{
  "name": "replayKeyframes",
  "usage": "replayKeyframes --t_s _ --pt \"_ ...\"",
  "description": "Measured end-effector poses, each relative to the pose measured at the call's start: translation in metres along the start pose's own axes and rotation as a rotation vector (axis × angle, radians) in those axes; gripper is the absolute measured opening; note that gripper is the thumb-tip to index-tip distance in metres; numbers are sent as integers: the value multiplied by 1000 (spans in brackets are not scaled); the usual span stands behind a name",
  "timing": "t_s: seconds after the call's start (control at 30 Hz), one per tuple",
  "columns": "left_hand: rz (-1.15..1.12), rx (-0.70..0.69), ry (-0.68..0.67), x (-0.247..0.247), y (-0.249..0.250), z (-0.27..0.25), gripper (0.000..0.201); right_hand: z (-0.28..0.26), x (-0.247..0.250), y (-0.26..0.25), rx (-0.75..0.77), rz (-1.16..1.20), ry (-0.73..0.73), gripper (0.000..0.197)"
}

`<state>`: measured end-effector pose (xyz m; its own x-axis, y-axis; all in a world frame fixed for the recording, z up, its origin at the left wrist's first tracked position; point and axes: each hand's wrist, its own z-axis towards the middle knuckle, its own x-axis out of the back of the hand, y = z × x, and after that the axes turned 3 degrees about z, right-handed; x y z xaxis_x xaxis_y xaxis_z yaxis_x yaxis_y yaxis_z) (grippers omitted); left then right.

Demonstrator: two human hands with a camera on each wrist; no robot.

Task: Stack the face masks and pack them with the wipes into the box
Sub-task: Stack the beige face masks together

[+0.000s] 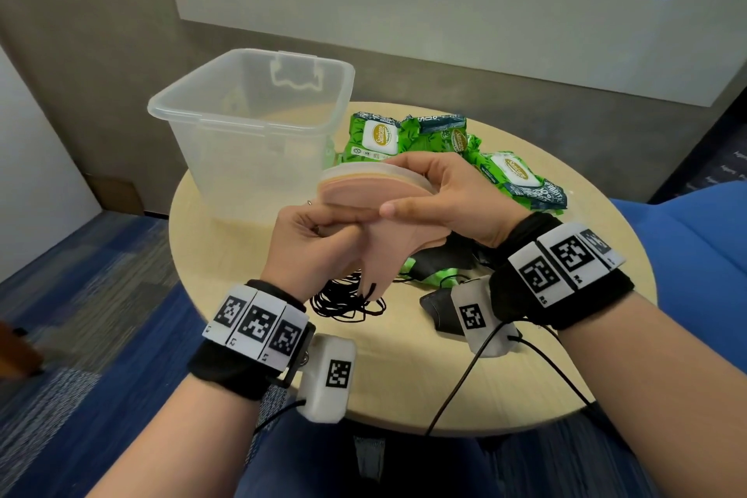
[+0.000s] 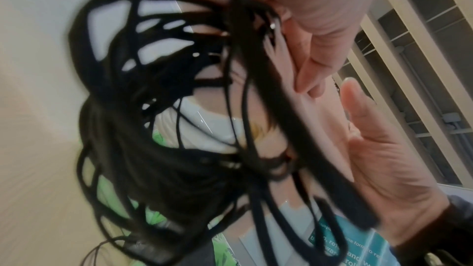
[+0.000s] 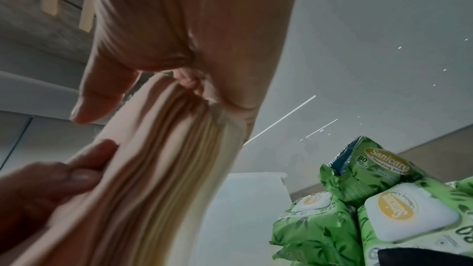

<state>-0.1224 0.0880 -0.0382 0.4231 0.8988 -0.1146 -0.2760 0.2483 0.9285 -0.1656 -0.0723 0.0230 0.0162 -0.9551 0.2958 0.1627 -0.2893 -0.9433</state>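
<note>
Gripping mask stack (image 1: 374, 190); both hands.

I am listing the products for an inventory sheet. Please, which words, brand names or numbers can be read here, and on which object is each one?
"Sanicare" on the white lid of the wipes pack, upside down.
"Sanicare cleansing Wipes" and "80" on the upper wipes pack.
"Sanicare" on the wipes packs beside the clear box.
Teal packaging: only fragments, too blurred to read.
Wrist markers: square codes; small letters too small.
Stack of masks: no text.
</note>
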Motion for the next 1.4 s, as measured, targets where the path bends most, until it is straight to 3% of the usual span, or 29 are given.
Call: replayKeyframes --t_s 0.23,0.43,0.53,0.7,0.8,0.93,1.03,1.1,1.2,1.3,1.4 --pt "5 -22 -9 3 -7 1 25 1 -2 -2 54 -31 2 40" --pt "178 -211 -33 10 -8 1 27 3 0 0 65 -34 12 43" --pt "186 -139 -140 15 -8 1 25 2 1 1 49 -28 12 42" --pt "-64 84 -264 9 -1 -4 28 3 1 2 33 37 -9 52" --pt "-71 117 -252 8 4 -5 29 2 0 5 46 30 36 53" --pt "-87 114 -137 7 6 -3 27 -1 -1 11 30 93 122 52" --pt "-75 86 -68 5 5 0 26 -1 1 15 -62 104 76 53" --pt "-43 65 -79 3 5 1 28 0 2 16 -85 51 60 47" --pt "-37 42 -123 2 5 4 36 2 2 15 -53 69 165 39" --pt "-24 13 -126 2 5 10 34 4 2 15 -13 117 259 43" --pt "-6 16 -84 2 2 17 27 7 2 18 -24 166 191 59"
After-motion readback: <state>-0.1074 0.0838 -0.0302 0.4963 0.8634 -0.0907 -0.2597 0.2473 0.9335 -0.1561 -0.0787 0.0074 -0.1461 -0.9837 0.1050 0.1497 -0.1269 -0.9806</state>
